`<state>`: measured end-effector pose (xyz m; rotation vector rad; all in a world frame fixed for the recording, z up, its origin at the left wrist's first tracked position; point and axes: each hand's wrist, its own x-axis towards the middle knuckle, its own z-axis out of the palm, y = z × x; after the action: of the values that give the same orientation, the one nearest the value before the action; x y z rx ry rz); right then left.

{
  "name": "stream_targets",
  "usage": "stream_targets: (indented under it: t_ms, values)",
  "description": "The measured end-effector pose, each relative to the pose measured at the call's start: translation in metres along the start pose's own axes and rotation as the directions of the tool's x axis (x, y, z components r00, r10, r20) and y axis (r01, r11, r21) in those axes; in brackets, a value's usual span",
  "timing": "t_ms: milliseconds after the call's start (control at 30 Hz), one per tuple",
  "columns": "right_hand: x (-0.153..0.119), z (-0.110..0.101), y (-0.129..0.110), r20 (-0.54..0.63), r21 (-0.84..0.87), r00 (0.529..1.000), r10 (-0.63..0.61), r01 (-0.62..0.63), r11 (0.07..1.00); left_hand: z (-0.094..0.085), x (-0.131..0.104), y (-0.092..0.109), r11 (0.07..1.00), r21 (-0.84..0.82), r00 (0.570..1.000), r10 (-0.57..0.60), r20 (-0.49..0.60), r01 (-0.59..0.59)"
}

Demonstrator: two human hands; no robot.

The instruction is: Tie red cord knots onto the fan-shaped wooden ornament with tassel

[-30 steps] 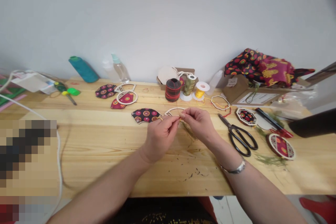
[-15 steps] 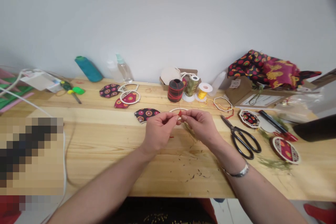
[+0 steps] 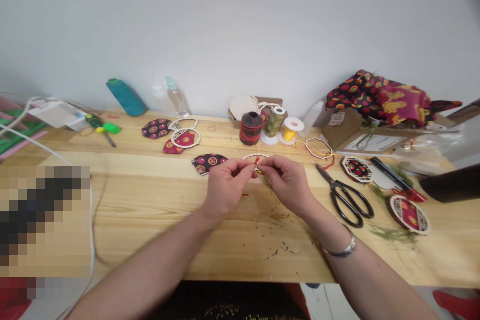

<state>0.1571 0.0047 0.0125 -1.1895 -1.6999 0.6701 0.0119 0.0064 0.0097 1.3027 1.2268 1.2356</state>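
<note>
Over the middle of the table, my left hand and my right hand are close together, thumbs pinched against forefingers. Between the fingertips a small bit of red cord shows, held from both sides. A touch of yellow is visible just under it; what it belongs to is too small to tell. Right behind the fingers lies a pale ring, partly hidden by them. A fan-shaped patterned fabric piece lies beside my left hand. Black-handled scissors rest to the right of my right hand.
Behind my hands stand a red-and-black thread spool, an olive spool and a yellow spool. A cardboard box with patterned cloth is at the back right. Round framed pieces lie right; a teal thread cone leans against the wall.
The fingertips have drawn slightly apart and more of the red cord shows between them. Both hands otherwise keep nearly the same place.
</note>
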Motion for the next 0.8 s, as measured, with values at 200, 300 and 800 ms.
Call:
stream_targets:
  t_ms: [200,300,800]
  values:
    - [-0.0015,-0.0026,-0.0022,0.029,-0.159,0.989,-0.142,0.144,0.977,-0.0006,0.0003,-0.0008,0.999,0.028,1.0,0.022,-0.008,-0.022]
    - [-0.0019,-0.0018,-0.0023,0.04,-0.181,0.987,-0.154,0.159,0.971,-0.0008,0.0008,-0.0012,0.999,0.039,1.0,0.023,-0.014,-0.023]
    - [-0.0064,-0.0001,-0.0005,0.076,-0.322,0.978,-0.196,0.21,0.923,-0.0002,0.0003,0.0009,0.995,0.093,0.997,0.042,-0.071,-0.036]
